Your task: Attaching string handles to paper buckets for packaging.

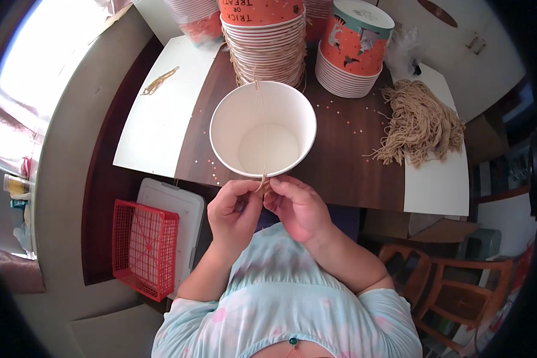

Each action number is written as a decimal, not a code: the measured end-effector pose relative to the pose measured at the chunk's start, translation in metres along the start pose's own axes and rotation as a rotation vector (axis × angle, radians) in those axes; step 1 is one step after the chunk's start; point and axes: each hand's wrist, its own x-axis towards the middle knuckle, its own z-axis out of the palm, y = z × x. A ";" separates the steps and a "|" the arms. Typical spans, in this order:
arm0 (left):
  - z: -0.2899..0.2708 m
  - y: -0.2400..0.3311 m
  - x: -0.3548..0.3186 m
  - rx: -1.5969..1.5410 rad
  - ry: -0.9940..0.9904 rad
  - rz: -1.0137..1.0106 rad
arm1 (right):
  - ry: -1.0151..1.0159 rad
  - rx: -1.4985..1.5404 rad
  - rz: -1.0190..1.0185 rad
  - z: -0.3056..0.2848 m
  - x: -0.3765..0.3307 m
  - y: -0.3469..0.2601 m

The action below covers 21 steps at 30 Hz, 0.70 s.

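A white-lined paper bucket point(230, 128) stands at the near edge of the table, its round mouth tipped up toward me. A thin tan string point(261, 104) passes over its far rim and runs across the opening to the near rim. There my left hand point(235, 206) pinches the string between thumb and fingers. My right hand point(299, 206) is closed on the same string just beside it, thumb and forefinger at the rim. The exact twist of the string between the fingertips is too small to make out.
Behind the bucket rises a tall stack of nested buckets point(265, 51) with tan strings. Another bucket stack point(349, 65) stands to its right. A heap of tan strings point(423, 122) lies at the right, a few strings point(159, 81) at the left. Below left is a red basket point(146, 247).
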 end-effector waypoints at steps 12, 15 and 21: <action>-0.001 0.000 0.002 0.170 0.019 0.103 | -0.031 0.098 0.000 -0.003 0.003 0.004; 0.001 0.003 0.004 0.264 0.010 0.207 | -0.011 0.080 -0.020 -0.001 0.001 0.003; 0.003 0.003 0.003 0.281 0.009 0.262 | 0.069 0.020 -0.078 0.007 -0.004 0.002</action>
